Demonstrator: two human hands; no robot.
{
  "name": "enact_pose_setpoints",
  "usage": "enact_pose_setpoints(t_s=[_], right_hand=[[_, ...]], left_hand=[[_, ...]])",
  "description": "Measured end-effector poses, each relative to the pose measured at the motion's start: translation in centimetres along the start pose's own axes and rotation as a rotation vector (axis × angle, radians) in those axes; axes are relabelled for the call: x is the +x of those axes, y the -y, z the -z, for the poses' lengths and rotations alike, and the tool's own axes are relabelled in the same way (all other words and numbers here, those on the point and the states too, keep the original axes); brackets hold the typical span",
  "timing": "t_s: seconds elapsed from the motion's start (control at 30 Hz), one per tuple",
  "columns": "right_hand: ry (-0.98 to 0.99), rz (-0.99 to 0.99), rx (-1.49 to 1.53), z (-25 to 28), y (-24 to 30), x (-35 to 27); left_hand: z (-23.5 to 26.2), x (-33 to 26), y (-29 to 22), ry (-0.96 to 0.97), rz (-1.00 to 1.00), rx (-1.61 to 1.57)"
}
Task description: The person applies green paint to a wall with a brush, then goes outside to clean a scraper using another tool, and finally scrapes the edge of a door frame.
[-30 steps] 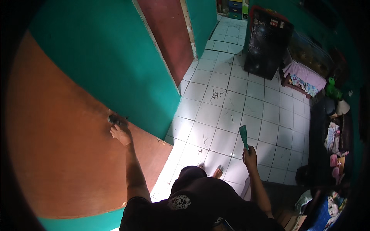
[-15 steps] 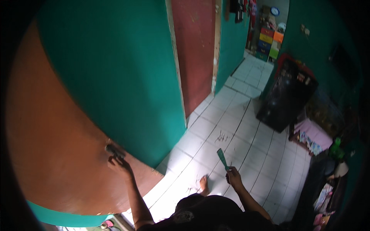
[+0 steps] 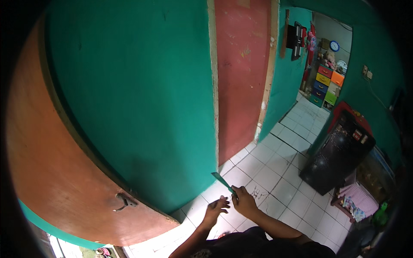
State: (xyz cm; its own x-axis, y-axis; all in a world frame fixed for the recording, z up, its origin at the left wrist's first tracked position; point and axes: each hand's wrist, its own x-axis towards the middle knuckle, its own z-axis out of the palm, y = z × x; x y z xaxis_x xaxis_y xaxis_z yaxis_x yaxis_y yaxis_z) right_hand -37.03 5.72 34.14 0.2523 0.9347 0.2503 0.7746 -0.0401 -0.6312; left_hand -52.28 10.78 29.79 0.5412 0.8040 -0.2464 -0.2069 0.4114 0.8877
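My right hand (image 3: 244, 204) is closed around the handle of a green spatula-like tool (image 3: 223, 182) with a flat, widening blade. Its blade tilts up and to the left, toward the green wall. Beside it, a little lower, my left hand (image 3: 216, 211) has bent fingers spread apart and nothing visible in them. The fingers come close to the tool's handle; I cannot see them touch it. To the left, the dark lever handle (image 3: 124, 201) sits on a brown wooden door (image 3: 77, 172), with no hand on it.
A green wall (image 3: 129, 94) and a reddish door (image 3: 243, 81) stand ahead. White floor tiles (image 3: 279, 189) run to a doorway with colourful drawers (image 3: 325, 79). At right are a black fridge (image 3: 337, 155) and a cloth-covered piece of furniture (image 3: 357, 200).
My left hand has let go of the door handle and moved right, beside my right hand. The green tool has come leftward in my right hand. The view has tilted up.
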Motion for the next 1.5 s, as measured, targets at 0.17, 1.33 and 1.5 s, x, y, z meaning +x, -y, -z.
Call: enact_pose_setpoints(t_s=[0.17,1.33,1.5], right_hand=[[0.223,0.058,-0.159,0.4,-3.2,4.2],[-0.309,1.157,0.083,18.5,-5.3,47.3],[-0.591,0.843,0.273,28.9,3.6,55.3]], left_hand=[[-4.8,5.8,-0.3,-0.115,0.082,-0.075],[-11.2,23.2,-16.9,-0.279,-0.235,0.135],[-5.0,22.1,-9.6,-0.603,-0.153,0.203]])
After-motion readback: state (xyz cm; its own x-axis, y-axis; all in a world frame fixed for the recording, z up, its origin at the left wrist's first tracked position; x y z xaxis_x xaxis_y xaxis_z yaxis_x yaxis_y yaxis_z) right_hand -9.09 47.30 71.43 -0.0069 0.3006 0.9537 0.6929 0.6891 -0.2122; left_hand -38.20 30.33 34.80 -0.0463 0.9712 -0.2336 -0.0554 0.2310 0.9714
